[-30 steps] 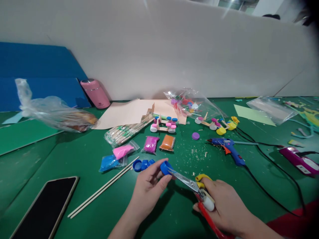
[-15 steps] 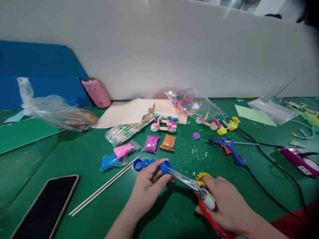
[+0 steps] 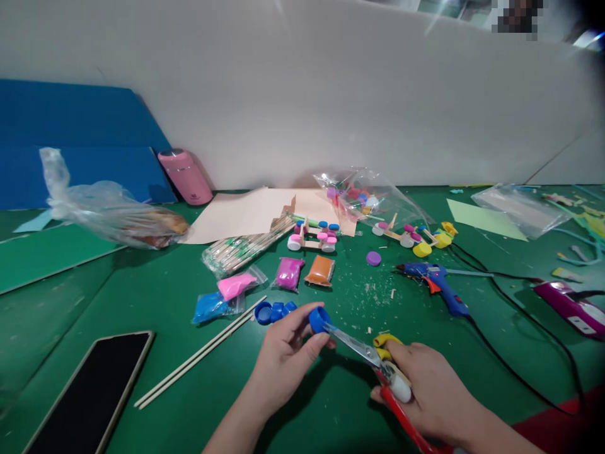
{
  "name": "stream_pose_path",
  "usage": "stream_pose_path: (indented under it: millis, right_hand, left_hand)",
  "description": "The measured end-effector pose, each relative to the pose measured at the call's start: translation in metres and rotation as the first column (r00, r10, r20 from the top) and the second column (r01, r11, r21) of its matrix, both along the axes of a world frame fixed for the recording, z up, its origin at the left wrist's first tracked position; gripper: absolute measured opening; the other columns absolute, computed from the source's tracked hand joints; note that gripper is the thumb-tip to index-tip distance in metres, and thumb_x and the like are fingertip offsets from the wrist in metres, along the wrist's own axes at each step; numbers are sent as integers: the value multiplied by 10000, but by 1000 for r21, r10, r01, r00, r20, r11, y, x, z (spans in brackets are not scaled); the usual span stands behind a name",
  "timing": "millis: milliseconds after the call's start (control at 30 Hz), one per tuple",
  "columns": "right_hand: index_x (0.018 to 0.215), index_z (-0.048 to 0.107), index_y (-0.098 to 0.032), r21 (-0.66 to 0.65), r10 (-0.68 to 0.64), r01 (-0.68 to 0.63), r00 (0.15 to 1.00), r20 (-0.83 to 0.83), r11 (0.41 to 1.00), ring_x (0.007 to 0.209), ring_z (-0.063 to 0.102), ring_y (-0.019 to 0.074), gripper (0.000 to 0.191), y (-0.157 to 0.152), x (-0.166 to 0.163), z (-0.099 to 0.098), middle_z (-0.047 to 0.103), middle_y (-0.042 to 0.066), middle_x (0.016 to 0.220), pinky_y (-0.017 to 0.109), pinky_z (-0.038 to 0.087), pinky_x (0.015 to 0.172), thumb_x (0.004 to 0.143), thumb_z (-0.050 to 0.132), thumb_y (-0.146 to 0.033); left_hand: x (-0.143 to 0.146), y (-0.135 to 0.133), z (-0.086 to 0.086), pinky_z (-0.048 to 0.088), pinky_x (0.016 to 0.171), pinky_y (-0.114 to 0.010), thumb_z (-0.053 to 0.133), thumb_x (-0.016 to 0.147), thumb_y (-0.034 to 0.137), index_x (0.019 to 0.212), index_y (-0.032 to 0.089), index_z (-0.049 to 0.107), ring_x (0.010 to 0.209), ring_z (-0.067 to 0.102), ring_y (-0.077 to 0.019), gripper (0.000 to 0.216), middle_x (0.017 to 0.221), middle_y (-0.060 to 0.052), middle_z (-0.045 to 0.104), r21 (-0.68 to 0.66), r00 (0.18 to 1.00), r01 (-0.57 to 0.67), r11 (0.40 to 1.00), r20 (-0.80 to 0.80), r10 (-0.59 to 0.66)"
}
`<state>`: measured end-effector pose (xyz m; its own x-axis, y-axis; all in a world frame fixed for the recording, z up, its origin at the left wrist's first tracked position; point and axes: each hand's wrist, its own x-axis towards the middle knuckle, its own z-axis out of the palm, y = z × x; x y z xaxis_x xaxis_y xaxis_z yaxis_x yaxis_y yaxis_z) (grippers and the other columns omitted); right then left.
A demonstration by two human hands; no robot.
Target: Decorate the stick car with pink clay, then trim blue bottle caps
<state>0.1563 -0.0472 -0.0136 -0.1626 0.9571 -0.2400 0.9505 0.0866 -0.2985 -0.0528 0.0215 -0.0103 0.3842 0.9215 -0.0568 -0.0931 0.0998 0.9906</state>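
Note:
Between the thumb and fingers of my left hand (image 3: pixel 288 356) is a blue bottle cap (image 3: pixel 318 320), its open side turned toward the right. My right hand (image 3: pixel 432 384) grips a pair of scissors (image 3: pixel 359 347) with one yellow and one red handle. The blade tips touch the cap's rim; whether they have pierced it I cannot tell. A white, rounded piece (image 3: pixel 401 388) shows by the scissors' pivot, against my right fingers. Several more blue caps (image 3: pixel 263 313) lie just behind my left hand, near two wooden sticks (image 3: pixel 201 353).
A phone (image 3: pixel 89 391) lies at the left. Clay packets (image 3: pixel 288 273) and small wheeled stick cars (image 3: pixel 312 239) stand farther back. To the right are a blue glue gun (image 3: pixel 435 284) with its cord and a purple power strip (image 3: pixel 567 306). A pink bottle (image 3: pixel 186 178) leans by the wall.
The view has shifted very slightly. Both hands, the blue cap and the scissors keep nearly the same arrangement, with the blade tips still at the cap's rim.

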Motion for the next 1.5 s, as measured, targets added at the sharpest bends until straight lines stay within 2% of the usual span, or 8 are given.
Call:
stream_pose_path:
  millis: [200, 367, 567, 767, 1000, 1233, 1333, 1500]
  right_hand:
    - [724, 442, -211, -49, -14, 9, 995, -97, 999, 556, 509, 172, 244, -3, -2, -3, 576, 10, 655, 250, 312, 509, 731, 495, -450]
    - [734, 443, -210, -54, -23, 18, 996, -86, 998, 561, 514, 177, 220, -3, -5, -2, 574, 17, 663, 253, 312, 513, 751, 471, -428]
    - [719, 432, -216, -95, -78, 65, 987, -141, 993, 583, 503, 175, 255, 0, -6, 8, 575, 3, 692, 249, 308, 512, 662, 584, -413]
    - [730, 444, -214, -76, -72, 60, 984, -163, 995, 578, 483, 174, 255, -2, -7, 8, 574, 3, 687, 253, 303, 516, 670, 576, -424]
    - [771, 464, -201, -49, -76, 71, 992, -103, 996, 609, 506, 199, 278, -3, -4, 9, 581, 26, 708, 269, 305, 531, 663, 578, -431]
    - [732, 457, -205, -34, -55, 54, 997, -46, 998, 583, 509, 210, 279, 0, -5, 11, 580, 25, 671, 266, 279, 511, 662, 575, -449]
    - [729, 443, -208, -66, -73, 69, 996, -54, 995, 561, 513, 205, 274, 1, -5, 8, 583, 22, 652, 257, 268, 494, 674, 563, -448]
    - [697, 419, -217, -79, -78, 72, 994, -77, 994, 525, 499, 182, 245, 1, -7, 2, 576, 7, 633, 248, 253, 478, 688, 540, -431]
  left_hand:
    - [2, 1, 3, 495, 634, -219, 592, 705, 195, 995, 130, 545, 629, 627, -130, 301, 670, -1, 647, -38, 1000, -2, 999, 21, 3]
    - [0, 0, 4, 496, 651, -220, 593, 708, 199, 1002, 128, 541, 645, 629, -130, 308, 681, -2, 645, -47, 1000, 9, 999, 30, -7]
    - [-2, 1, -2, 500, 692, -224, 616, 693, 208, 1034, 147, 539, 706, 631, -130, 354, 803, -16, 637, 1, 998, -53, 999, -28, 53]
    - [1, 1, -4, 498, 728, -232, 621, 675, 213, 1023, 141, 560, 768, 611, -136, 360, 862, -36, 648, 102, 981, -144, 984, -118, 155]
    - [1, -1, -6, 499, 745, -296, 603, 685, 238, 1052, 151, 566, 769, 610, -167, 379, 898, -60, 643, 171, 958, -117, 978, -240, 156]
    - [0, -1, -6, 501, 736, -343, 608, 681, 244, 1055, 139, 568, 756, 624, -200, 391, 867, -81, 645, 123, 965, -126, 984, -214, 150]
    - [2, -1, -4, 500, 731, -321, 638, 655, 238, 1043, 139, 562, 752, 623, -186, 407, 848, -62, 649, 16, 985, -147, 989, -89, 148]
    - [4, -1, 1, 485, 652, -238, 598, 708, 239, 1035, 112, 536, 646, 617, -133, 356, 652, -10, 647, -149, 992, -100, 984, 62, 110]
